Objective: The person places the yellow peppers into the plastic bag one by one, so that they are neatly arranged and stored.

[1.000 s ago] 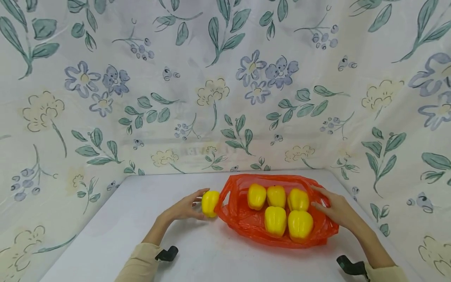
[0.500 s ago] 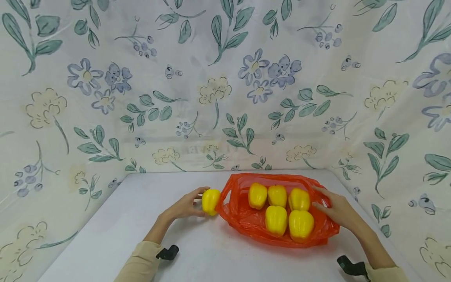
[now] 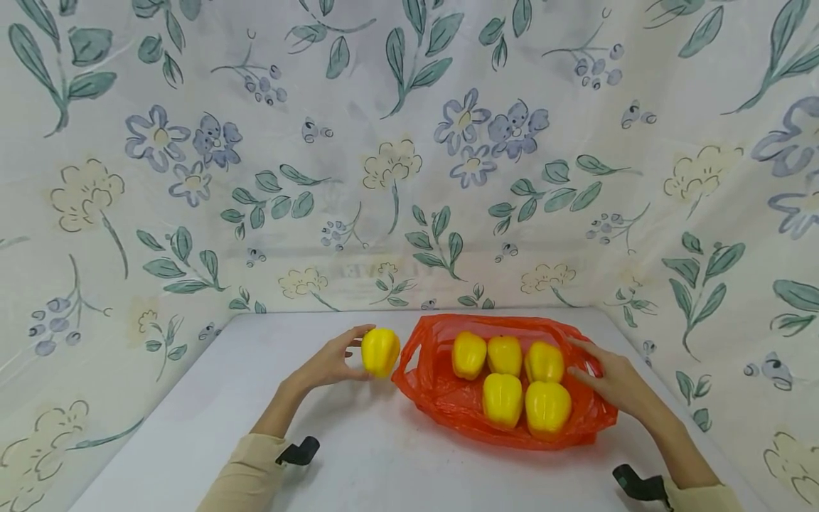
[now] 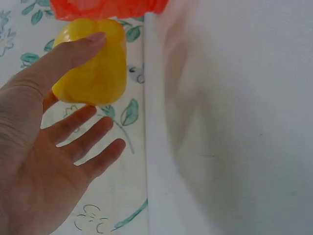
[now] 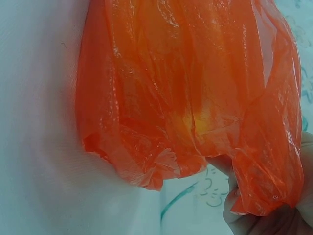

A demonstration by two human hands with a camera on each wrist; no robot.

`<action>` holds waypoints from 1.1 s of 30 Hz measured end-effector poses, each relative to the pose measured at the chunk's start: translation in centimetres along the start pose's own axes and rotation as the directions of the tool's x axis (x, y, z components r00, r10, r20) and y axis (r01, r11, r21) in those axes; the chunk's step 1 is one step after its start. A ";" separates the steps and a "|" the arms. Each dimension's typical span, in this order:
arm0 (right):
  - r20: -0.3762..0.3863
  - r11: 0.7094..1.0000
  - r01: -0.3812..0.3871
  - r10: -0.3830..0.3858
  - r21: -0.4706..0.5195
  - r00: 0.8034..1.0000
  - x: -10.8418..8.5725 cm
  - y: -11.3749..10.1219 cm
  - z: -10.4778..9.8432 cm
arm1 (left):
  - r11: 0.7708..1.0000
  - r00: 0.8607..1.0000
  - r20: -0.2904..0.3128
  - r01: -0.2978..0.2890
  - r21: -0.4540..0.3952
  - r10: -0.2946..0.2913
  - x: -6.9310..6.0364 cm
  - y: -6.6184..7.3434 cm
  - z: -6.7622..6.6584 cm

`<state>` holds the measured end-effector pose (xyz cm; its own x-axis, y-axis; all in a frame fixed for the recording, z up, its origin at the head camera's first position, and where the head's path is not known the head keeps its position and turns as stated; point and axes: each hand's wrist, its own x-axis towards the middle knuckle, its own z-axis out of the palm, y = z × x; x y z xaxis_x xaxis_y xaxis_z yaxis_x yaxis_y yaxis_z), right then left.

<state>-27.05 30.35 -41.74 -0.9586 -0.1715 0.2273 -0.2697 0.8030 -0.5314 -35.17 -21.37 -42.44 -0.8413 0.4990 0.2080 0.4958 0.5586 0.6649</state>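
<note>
A yellow bell pepper (image 3: 380,352) is pinched between the thumb and fingers of my left hand (image 3: 329,361), raised a little off the table just left of the bag. In the left wrist view, the thumb lies across the pepper (image 4: 100,73) and the lower fingers are spread apart from it. A red plastic bag (image 3: 448,418) lies with its mouth spread wide, several more yellow bell peppers (image 3: 548,409) inside it. My right hand (image 3: 611,380) holds the bag's right edge. In the right wrist view, red plastic (image 5: 161,98) hides part of that hand.
The white table (image 3: 358,455) has a patterned cloth (image 3: 390,213) behind it and at its sides. A dark camera mount sits at the left wrist (image 3: 301,451), another at the right wrist (image 3: 640,483).
My left hand has raised the bell pepper from the table, slightly up and to the left. The right hand and the bag stay where they were.
</note>
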 end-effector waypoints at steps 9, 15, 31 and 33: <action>-0.006 1.000 -0.002 0.002 -0.006 1.000 -0.1 0.0 0.0 | 0.998 0.998 -0.053 -0.039 0.054 0.042 0.6 2.8 -0.9; -0.009 1.000 0.005 -0.005 -0.004 1.000 0.0 -0.1 -0.1 | 0.990 0.991 -0.078 -0.104 0.091 0.111 1.0 4.8 -1.3; -0.010 1.000 0.010 -0.010 0.009 1.000 0.0 -0.1 -0.2 | 0.957 0.958 0.038 -0.287 0.040 0.286 2.5 11.1 0.8; -0.015 1.000 0.015 -0.015 0.004 1.000 0.0 -0.1 -0.2 | 0.959 0.957 0.076 -0.282 0.022 0.279 2.7 11.4 1.6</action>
<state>-27.00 30.37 -41.50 -0.9528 -0.1751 0.2480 -0.2849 0.7981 -0.5309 -31.49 -12.60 -35.42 -0.6504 0.6841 0.3301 0.7171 0.4097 0.5639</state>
